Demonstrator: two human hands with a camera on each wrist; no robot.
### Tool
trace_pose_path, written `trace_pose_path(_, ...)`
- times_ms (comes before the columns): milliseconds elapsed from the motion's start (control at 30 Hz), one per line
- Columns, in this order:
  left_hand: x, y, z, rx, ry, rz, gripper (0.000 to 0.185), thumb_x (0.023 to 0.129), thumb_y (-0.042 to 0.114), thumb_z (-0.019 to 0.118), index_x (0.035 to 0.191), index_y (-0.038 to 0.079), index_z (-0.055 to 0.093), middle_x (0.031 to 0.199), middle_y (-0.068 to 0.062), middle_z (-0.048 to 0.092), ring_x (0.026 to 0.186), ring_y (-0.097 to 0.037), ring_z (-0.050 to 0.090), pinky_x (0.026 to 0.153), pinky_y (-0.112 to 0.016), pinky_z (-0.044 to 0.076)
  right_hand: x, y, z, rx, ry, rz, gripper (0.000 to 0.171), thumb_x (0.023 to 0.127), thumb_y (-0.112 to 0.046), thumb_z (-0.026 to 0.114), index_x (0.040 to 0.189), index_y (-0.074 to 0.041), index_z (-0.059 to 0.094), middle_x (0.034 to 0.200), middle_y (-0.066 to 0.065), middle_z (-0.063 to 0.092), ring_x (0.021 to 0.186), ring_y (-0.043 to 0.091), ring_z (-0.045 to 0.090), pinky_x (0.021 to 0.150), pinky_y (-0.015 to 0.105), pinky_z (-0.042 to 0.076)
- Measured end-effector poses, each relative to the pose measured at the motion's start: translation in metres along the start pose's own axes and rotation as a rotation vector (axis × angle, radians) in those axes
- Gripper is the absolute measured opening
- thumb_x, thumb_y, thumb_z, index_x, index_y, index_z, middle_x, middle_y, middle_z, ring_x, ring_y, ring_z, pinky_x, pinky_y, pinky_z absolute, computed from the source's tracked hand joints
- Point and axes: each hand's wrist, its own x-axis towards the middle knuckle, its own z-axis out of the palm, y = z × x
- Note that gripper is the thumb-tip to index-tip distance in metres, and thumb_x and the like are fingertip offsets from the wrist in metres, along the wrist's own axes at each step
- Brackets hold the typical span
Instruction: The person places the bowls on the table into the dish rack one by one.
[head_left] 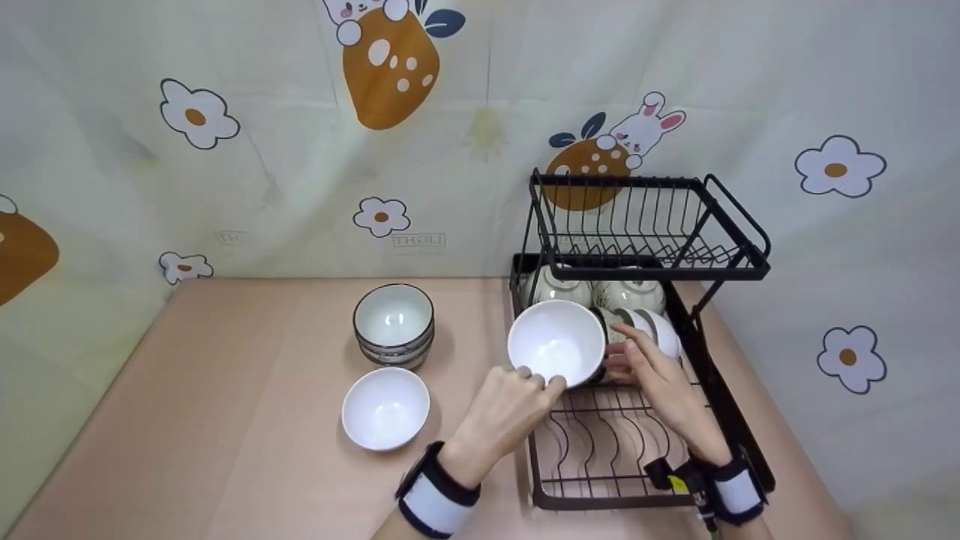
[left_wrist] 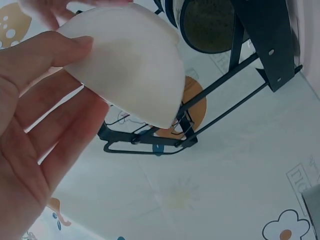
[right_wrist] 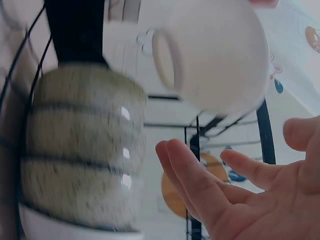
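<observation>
while the left hand (head_left: pixel 504 409) pinches the lower rim of a plain white ceramic bowl (head_left: pixel 556 342) at the centre of the head view, that bowl stands tipped on its side, its hollow facing the camera, over the lower tier of a black wire two-tier dish rack (head_left: pixel 739 421) at centre right. the left wrist view shows the fingers (left_wrist: pixel 47 50) curled against the bowl's pale outer wall. the right hand (head_left: pixel 660 382) lies just right of the bowl with fingers straight and spread, holding nothing; its fingertips reach toward the bowl's back, and whether they touch it cannot be told. behind the held bowl, speckled grey-green bowls (head_left: pixel 628 295) and a white one stand on edge in the rack's lower tier. on the pink tabletop (head_left: pixel 247 420), left of centre, sits a stack of dark-rimmed grey bowls (head_left: pixel 394 325), and just below it a second white bowl (head_left: pixel 385 409) rests upright. a cream wall cloth printed with flowers and rabbits (head_left: pixel 300 150) fills the upper frame.
</observation>
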Motion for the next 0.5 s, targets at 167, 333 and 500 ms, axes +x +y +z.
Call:
trace_pose_path(167, 0.0019, 0.0055, 0.0030, -0.010, 0.050, 0.060, 0.011, 0.082, 0.028, 0.070, 0.082, 0.022, 0.060, 0.063, 0.012, 0.065, 0.053, -0.001, 0.055, 0.048, -0.013, 0.041, -0.0033, -0.0028, 0.0018, 0.149, -0.117, 0.061, 0.049, 0.105, -0.028, 0.026, 0.148, -0.004, 0.025, 0.137, 0.029, 0.046, 0.115, 0.034, 0.059, 0.093, 0.036, 0.053)
trace_pose_path(333, 0.0039, 0.0088, 0.0043, -0.002, 0.096, 0.094, 0.010, 0.085, 0.029, 0.066, 0.080, 0.023, 0.060, 0.061, 0.014, 0.063, 0.050, 0.000, 0.051, 0.046, -0.012, 0.036, -0.0045, -0.0036, 0.0013, 0.211, -0.131, 0.140, 0.052, 0.104, -0.034, 0.029, 0.150, -0.012, 0.022, 0.143, 0.023, 0.041, 0.116, 0.023, 0.059, 0.093, 0.032, 0.052)
trace_pose_path(500, 0.0050, 0.0109, 0.0043, -0.013, 0.066, 0.092, 0.009, 0.085, 0.030, 0.066, 0.081, 0.023, 0.061, 0.063, 0.013, 0.065, 0.052, 0.000, 0.054, 0.046, -0.012, 0.038, -0.0032, -0.0046, 0.0021, 0.262, -0.111, 0.168, 0.051, 0.103, -0.030, 0.032, 0.149, -0.010, 0.024, 0.140, 0.024, 0.042, 0.105, 0.009, 0.063, 0.090, 0.030, 0.053)
